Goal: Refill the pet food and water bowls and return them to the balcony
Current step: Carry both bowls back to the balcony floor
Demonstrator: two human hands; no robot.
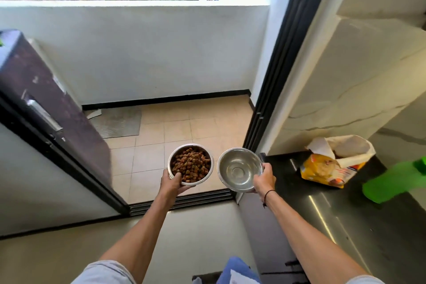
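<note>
Carrying both bowls out to the balcony.

My left hand (173,183) grips the kibble bowl (190,164), my right hand (264,180) the steel water bowl (240,169), which tilts; I'd level it, then cross the door track (182,202) onto the balcony tiles (175,127).

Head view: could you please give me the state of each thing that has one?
Food bowl: full of kibble, held in the left hand.
Water bowl: held in the right hand, tilted; water level unclear.
Food bag: open, on the counter.
Balcony door: open.
</note>
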